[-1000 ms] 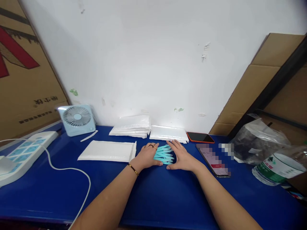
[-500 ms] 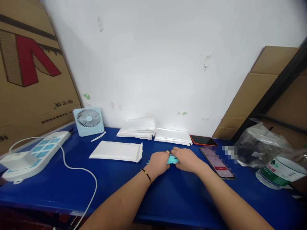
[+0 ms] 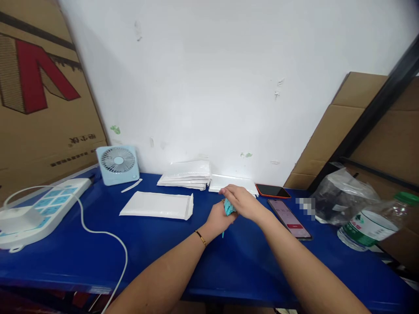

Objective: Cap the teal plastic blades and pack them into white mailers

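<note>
In the head view, my left hand (image 3: 220,219) is closed around a small turquoise bundle (image 3: 230,207), which looks crumpled and thin like cloth or film; its kind cannot be made out. From the other side, my right hand (image 3: 242,201) curves over the top of the same bundle, fingers bent against it. A thin turquoise end shows below the left hand. Most of the bundle is hidden between my palms. Behind the right hand lies a low stack of white padded mailers (image 3: 229,183). A single white padded mailer (image 3: 157,205) rests flat to the left of my hands.
A taller mailer stack (image 3: 185,173) stands against the wall. On the left are a light blue fan (image 3: 118,163), a white power strip (image 3: 49,209) and a looping cable (image 3: 98,230). Two phones (image 3: 290,218) (image 3: 273,191), a plastic bag (image 3: 340,196) and a tilted bottle (image 3: 369,229) lie right.
Both hands have lifted and turned, bringing the turquoise bundle upright between them. My right hand has moved over its top. The view has shifted slightly.
</note>
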Demonstrator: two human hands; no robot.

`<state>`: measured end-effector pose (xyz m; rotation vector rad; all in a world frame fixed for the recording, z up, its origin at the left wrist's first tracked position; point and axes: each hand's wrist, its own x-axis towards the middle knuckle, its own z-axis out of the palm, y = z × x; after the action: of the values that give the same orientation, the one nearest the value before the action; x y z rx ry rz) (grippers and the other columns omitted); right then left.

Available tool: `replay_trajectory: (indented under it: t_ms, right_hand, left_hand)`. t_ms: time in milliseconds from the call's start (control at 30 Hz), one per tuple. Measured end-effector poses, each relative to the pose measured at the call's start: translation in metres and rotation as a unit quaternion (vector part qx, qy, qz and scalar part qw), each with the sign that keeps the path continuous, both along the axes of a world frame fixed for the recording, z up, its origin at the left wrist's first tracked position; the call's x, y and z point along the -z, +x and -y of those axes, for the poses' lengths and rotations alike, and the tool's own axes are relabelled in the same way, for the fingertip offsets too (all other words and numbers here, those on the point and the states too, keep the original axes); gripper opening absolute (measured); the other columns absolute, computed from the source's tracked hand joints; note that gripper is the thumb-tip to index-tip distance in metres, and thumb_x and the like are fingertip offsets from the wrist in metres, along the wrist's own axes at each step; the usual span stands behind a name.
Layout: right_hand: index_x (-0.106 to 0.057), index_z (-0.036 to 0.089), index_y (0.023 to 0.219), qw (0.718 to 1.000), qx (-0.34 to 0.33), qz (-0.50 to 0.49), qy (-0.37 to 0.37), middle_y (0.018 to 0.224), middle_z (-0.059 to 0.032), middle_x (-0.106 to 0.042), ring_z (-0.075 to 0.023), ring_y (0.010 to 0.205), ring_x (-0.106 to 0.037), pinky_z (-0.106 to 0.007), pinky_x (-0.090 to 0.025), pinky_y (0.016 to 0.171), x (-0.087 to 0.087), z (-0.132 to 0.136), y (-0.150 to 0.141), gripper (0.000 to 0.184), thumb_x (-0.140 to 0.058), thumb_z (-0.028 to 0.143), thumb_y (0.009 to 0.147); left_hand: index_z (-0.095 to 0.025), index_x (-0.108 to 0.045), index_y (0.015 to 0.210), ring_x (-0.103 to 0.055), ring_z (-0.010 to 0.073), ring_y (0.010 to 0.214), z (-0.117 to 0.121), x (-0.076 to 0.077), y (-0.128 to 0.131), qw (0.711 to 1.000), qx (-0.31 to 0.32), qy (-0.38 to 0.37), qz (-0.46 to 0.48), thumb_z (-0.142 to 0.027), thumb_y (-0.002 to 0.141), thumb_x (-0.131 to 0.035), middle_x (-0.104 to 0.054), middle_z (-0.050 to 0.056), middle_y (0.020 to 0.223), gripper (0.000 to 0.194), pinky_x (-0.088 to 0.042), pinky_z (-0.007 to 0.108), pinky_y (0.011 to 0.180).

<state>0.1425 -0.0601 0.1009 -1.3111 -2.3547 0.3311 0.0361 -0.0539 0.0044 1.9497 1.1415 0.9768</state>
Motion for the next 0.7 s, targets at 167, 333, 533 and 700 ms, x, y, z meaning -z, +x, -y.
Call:
replay_trajectory:
  t_ms: [167, 333, 533, 700]
  right_hand:
    - [-0.061, 0.018, 0.100, 0.981, -0.022, -0.128, -0.146, 0.097, -0.0062, -0.062, -0.0178, 0.091, -0.057, -0.030, -0.045, 0.078, 0.009, 0.004, 0.030, 0.036, -0.041, 0.045, 0.088]
    - [-0.051, 0.021, 0.114, 0.896, -0.002, -0.206, -0.394, 0.104, -0.0077, -0.062, -0.0171, 0.086, -0.063, -0.028, -0.052, 0.068, 0.015, 0.015, 0.057, 0.048, -0.054, 0.051, 0.078]
    - [-0.062, 0.013, 0.081, 0.849, -0.061, -0.040, -0.524, 0.073, -0.0045, -0.067, -0.0126, 0.058, -0.063, -0.019, -0.047, 0.049, 0.038, 0.019, 0.047, 0.026, -0.068, 0.034, 0.066]
    - [-0.061, 0.015, 0.083, 0.973, 0.052, 0.178, -0.139, 0.077, -0.0092, -0.067, -0.0213, 0.067, -0.064, -0.028, -0.046, 0.057, 0.047, 0.027, 0.036, 0.014, -0.059, 0.015, 0.070]
  left_hand:
    - [-0.018, -0.053, 0.095, -0.063, 0.0198, 0.076, 0.000, -0.006, -0.011, 0.978, -0.025, 0.098, -0.184, -0.029, 0.077, -0.052, -0.065, 0.004, 0.085, 0.021, -0.045, 0.027, 0.065]
    - [-0.021, -0.047, 0.108, -0.063, 0.0232, 0.075, 0.007, -0.024, -0.019, 0.894, 0.018, 0.216, -0.393, -0.026, 0.087, -0.040, -0.065, 0.007, 0.084, 0.023, -0.044, 0.032, 0.064]
    - [-0.017, -0.047, 0.098, -0.061, 0.0214, 0.075, 0.027, -0.028, -0.002, 0.851, 0.068, 0.301, -0.425, -0.026, 0.089, -0.038, -0.063, 0.008, 0.077, 0.016, -0.043, 0.032, 0.068]
    - [-0.017, -0.046, 0.104, -0.062, 0.0206, 0.072, 0.028, -0.022, -0.003, 0.879, -0.017, 0.214, -0.426, -0.023, 0.080, -0.048, -0.065, 0.007, 0.080, 0.025, -0.043, 0.028, 0.062]
